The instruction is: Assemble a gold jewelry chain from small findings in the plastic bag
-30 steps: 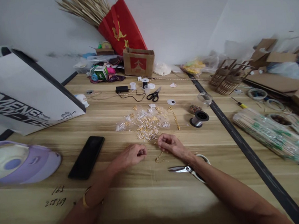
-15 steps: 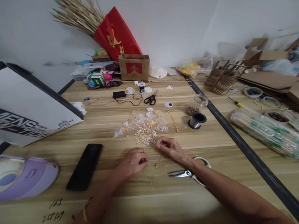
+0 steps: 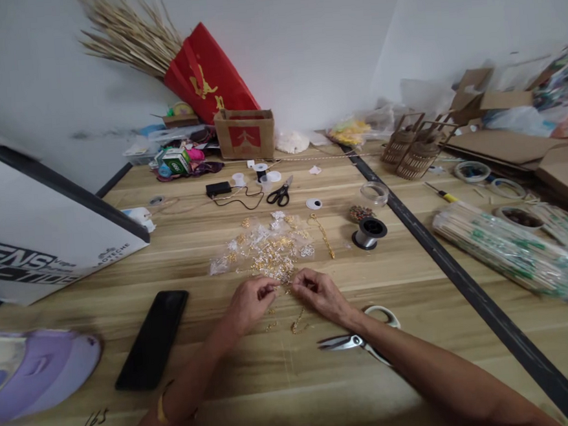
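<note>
My left hand (image 3: 252,302) is closed in a pinch at the near edge of a pile of small gold and clear beads (image 3: 273,259). Facing it, a short gap away, my right hand (image 3: 320,293) also has thumb and fingertips pressed together. Whatever sits between the fingers of either hand is too small to make out. Below the hands lie a short gold chain (image 3: 297,321) and a few tiny gold pieces (image 3: 271,325). White-handled scissors (image 3: 347,342) rest partly under my right forearm. Beyond the pile, a longer gold chain (image 3: 323,236) is stretched on the table.
A black phone (image 3: 153,339) and a purple visor-like object (image 3: 46,369) lie left. A wire spool (image 3: 369,233) and a jar of beads (image 3: 363,212) stand right. Black scissors (image 3: 279,192) are farther back. Bagged sticks (image 3: 504,243) lie far right; a white box (image 3: 46,223) stands left.
My left hand has moved up and right to the pile's edge, closer to my right hand, and its fingers have come together. Tiny gold pieces now show below it. The camera view has shifted slightly.
</note>
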Action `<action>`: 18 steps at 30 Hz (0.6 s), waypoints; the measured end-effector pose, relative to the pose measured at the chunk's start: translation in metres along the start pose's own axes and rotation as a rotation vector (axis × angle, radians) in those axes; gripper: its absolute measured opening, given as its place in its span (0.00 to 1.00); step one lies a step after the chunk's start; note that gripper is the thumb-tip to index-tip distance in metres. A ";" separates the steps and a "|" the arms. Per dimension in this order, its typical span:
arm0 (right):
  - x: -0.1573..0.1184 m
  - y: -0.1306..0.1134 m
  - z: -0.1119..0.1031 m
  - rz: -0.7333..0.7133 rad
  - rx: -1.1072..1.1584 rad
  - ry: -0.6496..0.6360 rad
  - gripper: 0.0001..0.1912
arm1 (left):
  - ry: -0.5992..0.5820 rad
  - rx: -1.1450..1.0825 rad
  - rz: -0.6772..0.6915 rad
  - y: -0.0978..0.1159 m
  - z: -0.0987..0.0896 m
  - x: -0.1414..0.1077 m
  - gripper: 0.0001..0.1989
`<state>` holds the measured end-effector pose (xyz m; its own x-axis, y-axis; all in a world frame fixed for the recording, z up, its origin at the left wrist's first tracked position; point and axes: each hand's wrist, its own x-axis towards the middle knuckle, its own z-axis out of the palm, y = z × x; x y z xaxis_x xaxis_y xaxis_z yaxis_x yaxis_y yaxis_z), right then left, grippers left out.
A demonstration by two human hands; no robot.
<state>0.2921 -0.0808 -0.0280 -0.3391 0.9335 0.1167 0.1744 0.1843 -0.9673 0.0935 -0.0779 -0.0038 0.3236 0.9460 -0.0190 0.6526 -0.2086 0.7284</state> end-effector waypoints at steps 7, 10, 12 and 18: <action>-0.001 -0.004 -0.001 0.002 -0.027 -0.025 0.10 | -0.055 -0.094 0.025 0.009 0.007 0.010 0.07; -0.001 -0.004 -0.001 0.017 -0.035 -0.023 0.09 | -0.063 -0.131 0.018 0.007 0.009 0.013 0.06; -0.001 -0.003 -0.001 0.015 -0.045 -0.029 0.09 | -0.065 -0.139 0.021 0.005 0.010 0.013 0.05; -0.001 -0.002 -0.001 -0.015 -0.076 -0.033 0.07 | -0.088 -0.103 0.077 0.006 0.009 0.013 0.07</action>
<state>0.2928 -0.0815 -0.0261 -0.3721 0.9201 0.1221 0.2381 0.2218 -0.9456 0.1080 -0.0692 -0.0055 0.4316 0.9019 -0.0168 0.5516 -0.2491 0.7960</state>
